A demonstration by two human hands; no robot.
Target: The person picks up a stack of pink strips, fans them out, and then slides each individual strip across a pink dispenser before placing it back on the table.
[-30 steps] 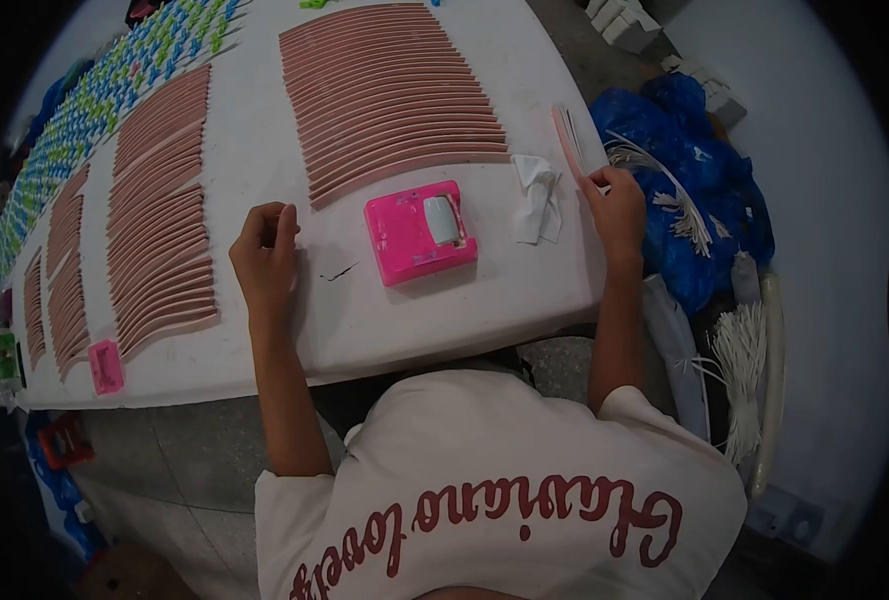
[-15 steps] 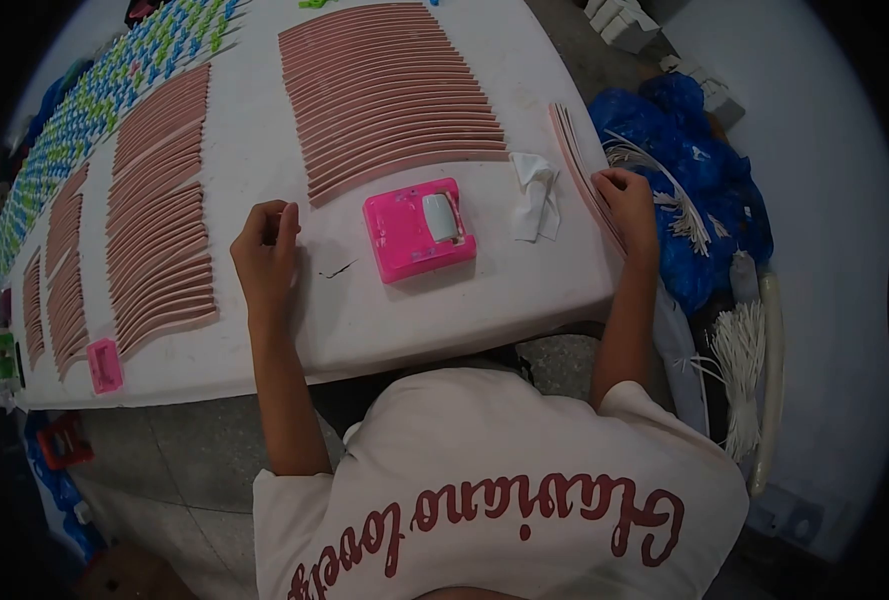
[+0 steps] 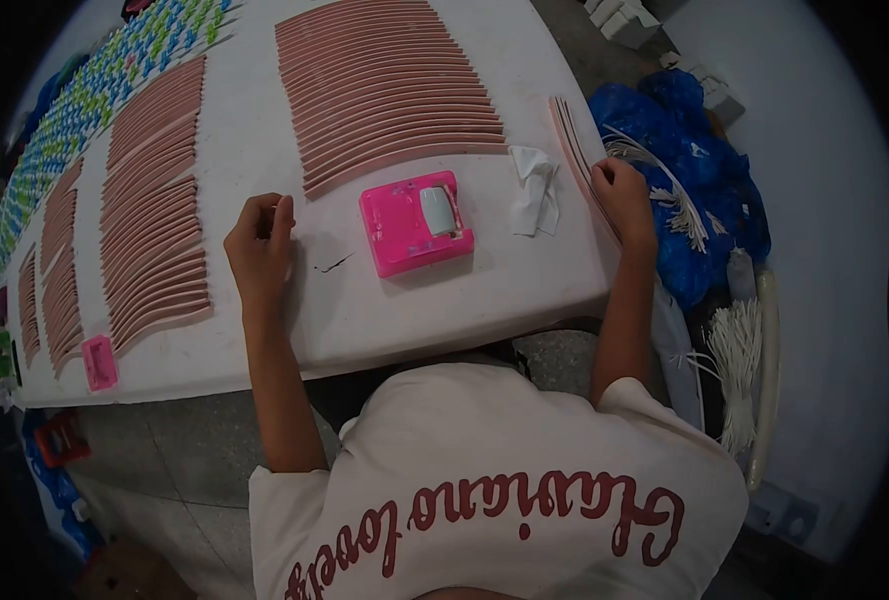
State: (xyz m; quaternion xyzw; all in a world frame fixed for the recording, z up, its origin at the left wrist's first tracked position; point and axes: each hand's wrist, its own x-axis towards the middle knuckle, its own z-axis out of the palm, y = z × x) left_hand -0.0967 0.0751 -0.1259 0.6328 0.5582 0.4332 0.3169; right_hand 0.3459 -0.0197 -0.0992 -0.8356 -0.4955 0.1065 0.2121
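My left hand (image 3: 261, 245) is above the white tabletop, left of a bright pink tape dispenser (image 3: 386, 235) with a pale grey roll. Its fingers are curled and pinched; anything in them is too small to make out. Over at the table's right edge, my right hand (image 3: 626, 203) has its fingers closed at a small bundle of long pink strips (image 3: 570, 140), seemingly pinching the outermost one; its fingertips are partly hidden. A crumpled white tissue (image 3: 534, 190) lies between the dispenser and this bundle.
Rows of pink strips (image 3: 389, 95) cover the table's far middle, with more rows (image 3: 154, 220) at left. Blue, green and white pieces (image 3: 94, 110) fill the far left. A small pink tray (image 3: 99, 362) sits near the front edge. Blue plastic bags (image 3: 729, 190) stand at right.
The view has shifted slightly, so the table's things appear a little higher and further left. Both hands keep almost the same place and pose.
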